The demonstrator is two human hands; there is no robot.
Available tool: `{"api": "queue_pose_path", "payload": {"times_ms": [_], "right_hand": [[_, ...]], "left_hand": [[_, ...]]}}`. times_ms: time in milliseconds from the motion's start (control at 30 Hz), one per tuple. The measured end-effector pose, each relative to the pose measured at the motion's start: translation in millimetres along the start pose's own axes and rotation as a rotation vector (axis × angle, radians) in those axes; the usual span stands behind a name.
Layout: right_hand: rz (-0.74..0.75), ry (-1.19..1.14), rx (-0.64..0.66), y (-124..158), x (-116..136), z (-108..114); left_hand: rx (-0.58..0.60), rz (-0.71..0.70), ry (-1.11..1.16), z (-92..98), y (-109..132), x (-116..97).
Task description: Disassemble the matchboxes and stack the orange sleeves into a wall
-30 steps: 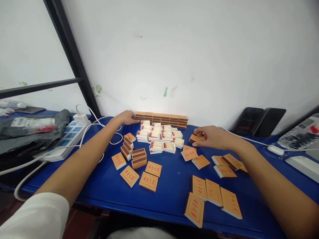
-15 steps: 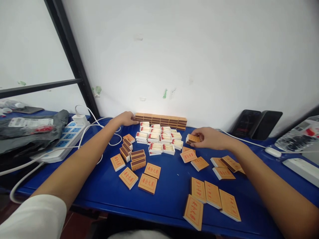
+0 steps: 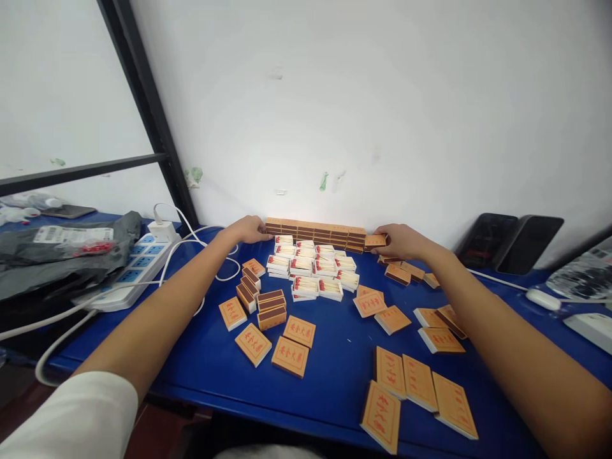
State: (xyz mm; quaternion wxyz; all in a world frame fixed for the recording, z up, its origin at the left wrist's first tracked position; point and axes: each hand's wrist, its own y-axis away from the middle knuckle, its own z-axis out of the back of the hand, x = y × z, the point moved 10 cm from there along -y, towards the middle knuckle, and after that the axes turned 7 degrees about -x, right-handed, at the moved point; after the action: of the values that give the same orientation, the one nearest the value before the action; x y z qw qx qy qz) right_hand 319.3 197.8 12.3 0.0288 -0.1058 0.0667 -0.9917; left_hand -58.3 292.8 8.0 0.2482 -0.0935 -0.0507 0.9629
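Observation:
Against the wall stands a long row of stacked matchboxes (image 3: 315, 234), brown striking sides facing me. My left hand (image 3: 249, 229) is at its left end, fingers bent, thumb in front, touching the end boxes. At the right end my right hand (image 3: 400, 241) pinches a single matchbox (image 3: 375, 240) between thumb and fingers, close beside the row. I cannot tell whether that box touches the row. In front of the row lie several open matchbox trays (image 3: 310, 264) filled with red-tipped matches.
Closed matchboxes (image 3: 290, 356) and upright ones (image 3: 271, 309) lie on the blue table (image 3: 329, 389), with more matchboxes (image 3: 418, 382) at right. A power strip (image 3: 131, 271) with white cables and a grey plastic bag (image 3: 71, 255) lie left. Two phones (image 3: 526, 244) lean on the wall at right.
My right hand has moved the matchbox back and up to the row's right end, uncovering several matchboxes below it. The left hand stays at the left end; the view has shifted slightly.

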Motion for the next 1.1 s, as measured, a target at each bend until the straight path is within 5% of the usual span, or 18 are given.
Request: {"api": "queue_pose_path", "payload": {"times_ms": [233, 500, 733, 1100], "right_hand": [[0.001, 0.003, 0.202, 6.5, -10.0, -10.5], [0.010, -0.155, 0.010, -1.6, -16.3, -1.7], [-0.051, 0.027, -0.008, -8.7, -33.0, -9.8], [-0.082, -0.012, -0.039, -11.5, -32.1, -20.5]], "left_hand": [[0.001, 0.000, -0.002, -0.1, 0.1, -0.8], [-0.002, 0.005, 0.000, 3.0, 2.8, -4.4], [-0.005, -0.001, -0.028, 1.8, 1.8, -4.8], [0.001, -0.007, -0.013, -1.8, -0.5, -0.9]]}}
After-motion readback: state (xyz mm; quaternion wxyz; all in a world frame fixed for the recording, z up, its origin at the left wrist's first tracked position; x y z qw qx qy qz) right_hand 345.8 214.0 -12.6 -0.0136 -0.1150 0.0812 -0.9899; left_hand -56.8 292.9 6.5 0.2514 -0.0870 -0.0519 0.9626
